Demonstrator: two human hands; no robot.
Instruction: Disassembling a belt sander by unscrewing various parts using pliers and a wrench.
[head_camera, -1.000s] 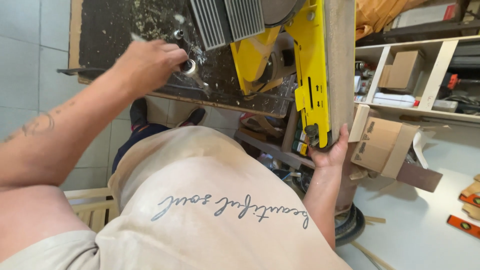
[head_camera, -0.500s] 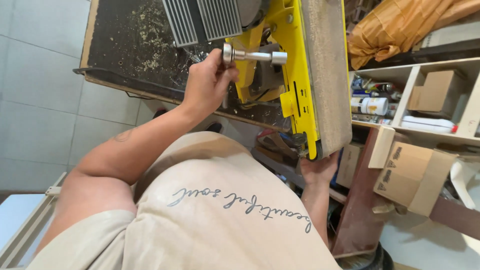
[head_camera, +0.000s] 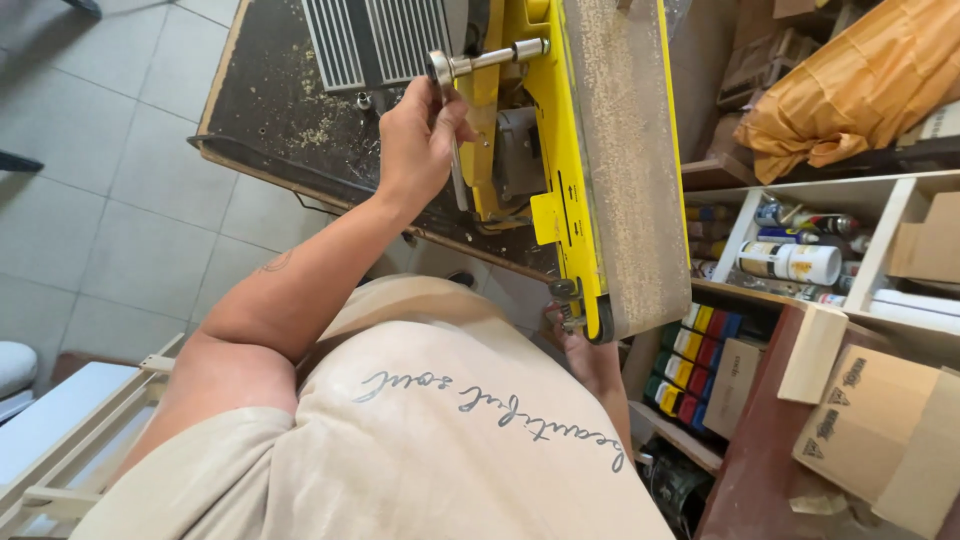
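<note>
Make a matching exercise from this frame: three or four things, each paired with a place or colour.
Things:
1. left hand
2. machine frame
3. spray can
4. paper bag

Matches:
a. lying on the shelf
b. yellow
c. gripping the metal wrench handle
d. crumpled, orange-brown, top right

Pairs: 1-c, 2-b, 3-a, 4-d

Pale grey floor tiles (head_camera: 110, 230) fill the nine o'clock side. At three o'clock, open white shelving (head_camera: 890, 240) holds spray cans and bottles (head_camera: 795, 262) — crumpled brown paper (head_camera: 850, 95) above at one o'clock. Cardboard boxes (head_camera: 880, 430) sit at four o'clock; a white slatted frame (head_camera: 70, 450) at eight o'clock.
</note>
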